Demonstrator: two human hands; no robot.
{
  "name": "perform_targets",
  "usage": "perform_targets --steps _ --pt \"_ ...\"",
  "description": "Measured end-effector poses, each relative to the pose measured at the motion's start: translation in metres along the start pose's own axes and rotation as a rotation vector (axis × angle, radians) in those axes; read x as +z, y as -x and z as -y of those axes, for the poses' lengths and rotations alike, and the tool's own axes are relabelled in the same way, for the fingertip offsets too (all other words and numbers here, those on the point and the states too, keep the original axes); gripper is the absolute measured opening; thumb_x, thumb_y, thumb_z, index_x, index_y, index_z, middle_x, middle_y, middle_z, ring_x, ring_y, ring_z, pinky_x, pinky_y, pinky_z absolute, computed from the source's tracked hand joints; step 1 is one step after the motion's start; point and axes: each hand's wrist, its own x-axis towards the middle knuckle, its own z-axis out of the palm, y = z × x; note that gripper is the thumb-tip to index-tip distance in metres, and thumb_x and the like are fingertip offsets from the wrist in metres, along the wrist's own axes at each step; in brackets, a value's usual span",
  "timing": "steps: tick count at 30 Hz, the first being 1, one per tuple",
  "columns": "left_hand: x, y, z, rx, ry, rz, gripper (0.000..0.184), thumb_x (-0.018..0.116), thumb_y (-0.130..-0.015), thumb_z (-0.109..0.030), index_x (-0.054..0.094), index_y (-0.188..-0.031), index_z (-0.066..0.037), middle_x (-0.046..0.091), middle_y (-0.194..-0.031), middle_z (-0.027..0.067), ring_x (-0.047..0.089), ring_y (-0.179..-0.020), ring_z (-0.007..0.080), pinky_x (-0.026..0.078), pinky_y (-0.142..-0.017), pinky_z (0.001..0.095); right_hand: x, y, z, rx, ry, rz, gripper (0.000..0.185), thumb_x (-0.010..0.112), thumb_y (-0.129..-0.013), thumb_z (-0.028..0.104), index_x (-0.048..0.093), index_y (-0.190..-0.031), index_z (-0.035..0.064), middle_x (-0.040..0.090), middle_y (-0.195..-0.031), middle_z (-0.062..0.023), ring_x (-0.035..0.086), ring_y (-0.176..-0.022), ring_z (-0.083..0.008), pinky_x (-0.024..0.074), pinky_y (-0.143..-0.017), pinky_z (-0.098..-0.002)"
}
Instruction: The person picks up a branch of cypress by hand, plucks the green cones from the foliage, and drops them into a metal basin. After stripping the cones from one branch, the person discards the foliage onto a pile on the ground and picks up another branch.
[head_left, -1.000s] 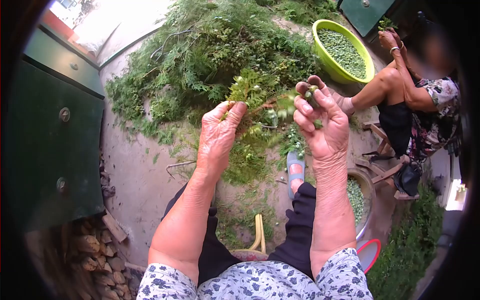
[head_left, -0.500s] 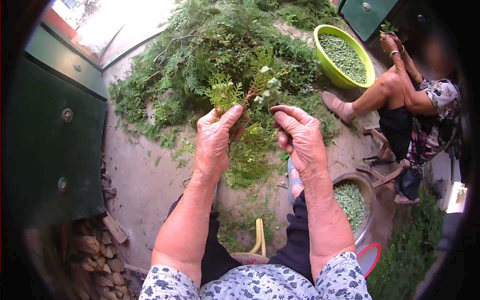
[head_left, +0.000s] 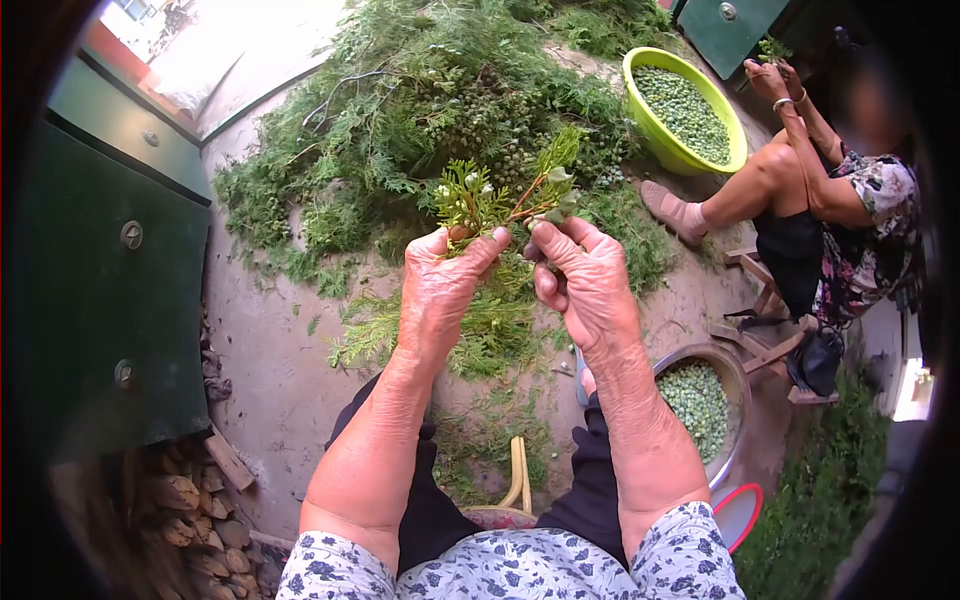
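Note:
My left hand pinches a green sprig between thumb and fingers, its leafy tips and pale berries pointing up and away. Close on its right, my right hand has thumb and fingers pressed together at the sprig's berry-bearing side stem. The exact fingertip contact there is partly hidden. Beyond both hands lies a large heap of green branches. A metal basin with pale green berries stands on the ground beside my right forearm.
A lime-green basin full of berries stands at the upper right. Another person sits at the right on a wooden stool, holding a sprig. Dark green cabinets line the left, with stacked firewood below. A red-rimmed item lies at lower right.
My right hand first came down from beside the sprig with berries in its fingers, then moved left and up to the sprig. The sprig in my left hand has turned.

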Motion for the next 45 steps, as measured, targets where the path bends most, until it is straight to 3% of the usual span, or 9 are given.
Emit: perform_targets --steps 7,11,14,17,23,37,41,43,45 --pt "0.005 0.008 -0.008 -0.103 0.133 0.067 0.009 0.067 -0.078 -0.012 0.066 -0.084 -0.006 0.058 -0.069 -0.0055 0.046 -0.058 0.0019 0.035 -0.051 0.0187 -0.002 -0.001 -0.001 -0.22 0.323 -0.149 0.015 0.06 -0.083 0.008 0.056 -0.095 0.0004 0.056 -0.069 -0.0019 0.046 -0.048 -0.0044 0.0316 -0.038 -0.0157" --pt "0.001 0.006 -0.005 -0.15 0.108 0.122 0.01 0.068 -0.075 -0.014 0.066 -0.081 -0.006 0.061 -0.071 -0.0027 0.05 -0.058 0.0041 0.037 -0.052 0.02 -0.006 -0.001 -0.002 -0.068 -0.018 -0.12 0.012 0.055 -0.085 0.004 0.056 -0.095 -0.0006 0.055 -0.069 -0.0019 0.044 -0.049 -0.0043 0.0331 -0.041 -0.017" --pt "-0.005 0.009 -0.012 -0.189 0.29 0.112 0.015 0.067 -0.075 -0.009 0.06 -0.087 -0.002 0.063 -0.077 0.0078 0.057 -0.066 0.0128 0.038 -0.048 0.0239 -0.019 -0.013 0.008 -0.401 0.556 -0.396 0.015 0.052 -0.087 0.005 0.058 -0.099 -0.001 0.054 -0.064 -0.0007 0.047 -0.05 -0.0057 0.0347 -0.039 -0.0171" --pt "-0.01 0.009 -0.011 -0.169 0.274 0.134 0.013 0.067 -0.076 -0.01 0.06 -0.084 -0.002 0.062 -0.073 0.0071 0.055 -0.063 0.0145 0.039 -0.05 0.027 -0.032 -0.016 0.022 -0.241 -0.046 -0.19 0.011 0.055 -0.086 0.006 0.055 -0.096 0.0002 0.057 -0.078 -0.0068 0.049 -0.054 -0.009 0.0348 -0.041 -0.0188" --pt "-0.024 0.002 -0.008 -0.146 0.412 0.262 0.025 0.056 -0.083 -0.027 0.055 -0.072 -0.005 0.045 -0.056 0.0008 0.039 -0.05 0.0139 0.032 -0.052 0.0295 -0.027 -0.015 0.019 0.005 -0.477 0.053 0.017 0.059 -0.085 0.018 0.053 -0.089 0.0035 0.055 -0.077 -0.0081 0.049 -0.055 -0.0135 0.0355 -0.041 -0.0219" --pt "-0.023 0.008 -0.005 -0.263 0.555 0.589 0.028 0.054 -0.079 -0.027 0.05 -0.064 -0.004 0.038 -0.047 0.0007 0.034 -0.045 0.0114 0.026 -0.047 0.0268 -0.001 -0.006 0.008 0.126 0.13 0.141 0.028 0.064 -0.082 0.03 0.061 -0.093 0.0037 0.049 -0.062 0.0039 0.04 -0.042 -0.0021 0.025 -0.035 -0.0165" --pt "-0.015 0.014 -0.01 -0.197 0.296 0.444 0.03 0.054 -0.078 -0.031 0.049 -0.063 -0.005 0.032 -0.044 -0.0024 0.028 -0.044 0.0109 0.024 -0.046 0.0273 -0.004 -0.01 -0.005 -0.082 0.328 0.079 0.026 0.065 -0.081 0.026 0.06 -0.09 0.0019 0.049 -0.065 0.0035 0.043 -0.048 -0.0019 0.03 -0.038 -0.0175" --pt "-0.018 0.016 -0.011 -0.196 0.372 0.502 0.028 0.055 -0.08 -0.027 0.054 -0.065 -0.002 0.037 -0.047 -0.0006 0.033 -0.045 0.011 0.028 -0.046 0.0264 -0.015 -0.021 -0.019 -0.698 0.23 -0.256 0.023 0.063 -0.083 0.024 0.058 -0.091 0.0022 0.052 -0.07 0.0011 0.045 -0.051 -0.0035 0.033 -0.04 -0.0186" --pt "-0.009 0.026 -0.024 -0.117 0.07 0.224 0.022 0.057 -0.081 -0.022 0.058 -0.07 -0.002 0.047 -0.055 0.0016 0.042 -0.049 0.0107 0.033 -0.047 0.0243 -0.039 -0.02 0.02 -0.227 -0.168 -0.063 0.019 0.058 -0.086 0.02 0.055 -0.091 0.0019 0.054 -0.074 -0.0026 0.048 -0.054 -0.0065 0.0362 -0.042 -0.0191"
